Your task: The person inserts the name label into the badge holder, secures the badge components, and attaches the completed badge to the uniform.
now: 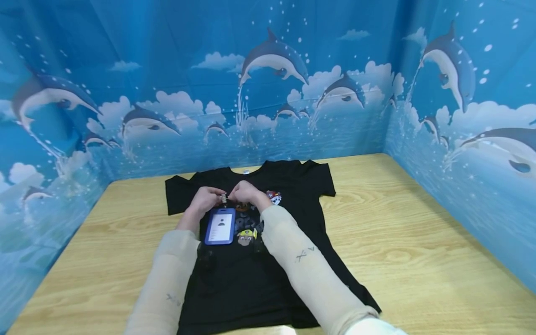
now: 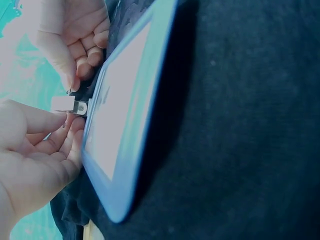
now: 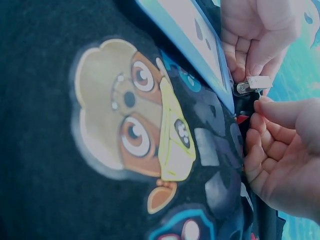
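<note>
A black T-shirt [image 1: 234, 288] with a cartoon-dog print lies spread on the table. On its chest is a blue-framed ID badge holder [image 1: 220, 226], with a white card showing a person icon. At the badge's top edge is a small metal clip [image 2: 75, 106] with a pale rectangular block. My left hand [image 1: 206, 199] pinches this clip from the left, thumb on the block in the left wrist view. From the other side my right hand [image 3: 285, 145] brings thumb and forefinger together at a thin metal pin [image 3: 259, 93] by the block. The shirt fabric lies right beneath both hands.
The light wood table [image 1: 418, 223] extends on both sides of the shirt. A blue dolphin-print curtain [image 1: 268, 93] rises along its back and sides. The shirt's neckline [image 1: 247, 173] faces the back edge, and its hem reaches the front.
</note>
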The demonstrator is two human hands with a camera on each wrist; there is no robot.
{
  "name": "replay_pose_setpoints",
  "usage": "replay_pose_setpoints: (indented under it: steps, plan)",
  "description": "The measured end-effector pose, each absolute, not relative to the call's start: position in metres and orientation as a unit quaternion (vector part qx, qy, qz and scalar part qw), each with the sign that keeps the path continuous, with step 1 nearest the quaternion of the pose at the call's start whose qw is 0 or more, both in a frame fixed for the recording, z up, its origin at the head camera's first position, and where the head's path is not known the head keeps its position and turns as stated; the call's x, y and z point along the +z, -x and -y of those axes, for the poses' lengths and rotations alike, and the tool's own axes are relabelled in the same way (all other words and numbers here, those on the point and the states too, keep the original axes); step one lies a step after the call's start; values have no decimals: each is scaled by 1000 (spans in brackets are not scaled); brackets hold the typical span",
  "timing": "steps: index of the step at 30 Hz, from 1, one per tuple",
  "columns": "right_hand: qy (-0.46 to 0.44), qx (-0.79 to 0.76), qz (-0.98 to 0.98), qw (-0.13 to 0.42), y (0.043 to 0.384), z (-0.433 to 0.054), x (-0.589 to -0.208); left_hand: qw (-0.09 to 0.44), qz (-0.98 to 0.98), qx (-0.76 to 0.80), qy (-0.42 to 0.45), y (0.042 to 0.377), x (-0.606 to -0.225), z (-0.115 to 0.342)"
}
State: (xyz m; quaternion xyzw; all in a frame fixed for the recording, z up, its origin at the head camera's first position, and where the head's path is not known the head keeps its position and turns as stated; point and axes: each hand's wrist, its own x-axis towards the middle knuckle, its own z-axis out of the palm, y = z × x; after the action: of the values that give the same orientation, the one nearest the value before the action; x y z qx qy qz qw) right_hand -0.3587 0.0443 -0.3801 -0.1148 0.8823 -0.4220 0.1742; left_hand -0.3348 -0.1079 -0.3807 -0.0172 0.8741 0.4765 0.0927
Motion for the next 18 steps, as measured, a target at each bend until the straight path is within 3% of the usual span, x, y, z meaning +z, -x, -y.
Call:
replay_pose_setpoints:
  steps: [18]
  plan:
    - [91, -413, -888, 182, 358, -40, -380, 78, -909, 410, -3, 334, -383, 110]
